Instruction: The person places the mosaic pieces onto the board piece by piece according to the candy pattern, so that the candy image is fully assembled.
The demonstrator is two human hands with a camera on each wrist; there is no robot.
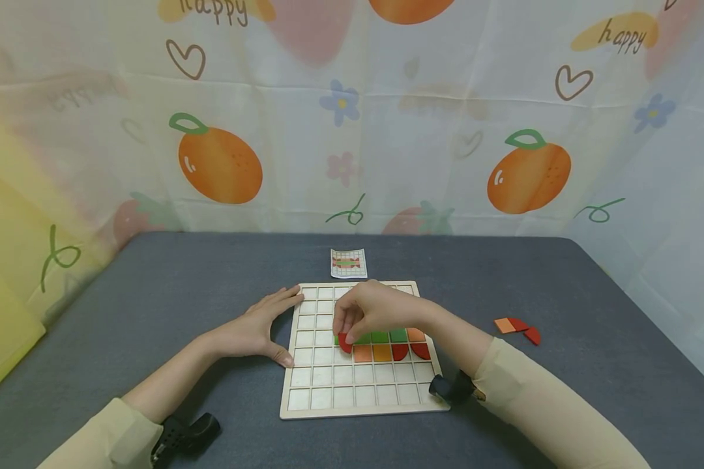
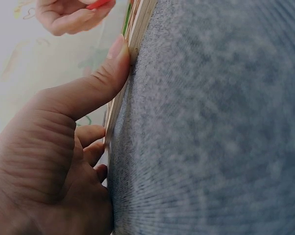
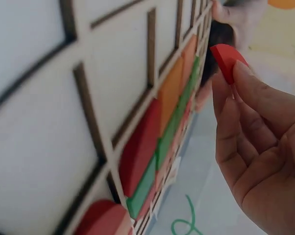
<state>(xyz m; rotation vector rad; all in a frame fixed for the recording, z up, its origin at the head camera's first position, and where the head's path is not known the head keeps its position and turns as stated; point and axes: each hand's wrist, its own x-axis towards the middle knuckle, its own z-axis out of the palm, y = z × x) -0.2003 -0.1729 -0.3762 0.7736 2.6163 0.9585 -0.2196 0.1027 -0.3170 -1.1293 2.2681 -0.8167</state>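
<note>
In the head view my right hand (image 1: pixel 381 309) is over the middle of a pale wooden grid board (image 1: pixel 364 415). Its thumb and fingers pinch a red quarter-round tile (image 3: pixel 229 61), which the right wrist view shows raised off the board. My left hand (image 1: pixel 249 332) rests at the board's left side, fingers spread, with the thumb (image 2: pixel 119 54) against the edge. Green tiles (image 1: pixel 380 337), orange tiles (image 1: pixel 363 354) and dark red rounded tiles (image 1: pixel 420 351) sit in the grid cells. My right hand hides part of the upper cells.
Behind the board lies a small pattern card (image 1: pixel 349 264). To the right, an orange tile (image 1: pixel 504 325) and red tiles (image 1: pixel 532 336) lie loose on the grey table (image 1: pixel 211 280). A printed curtain (image 1: pixel 422 150) hangs at the table's far edge.
</note>
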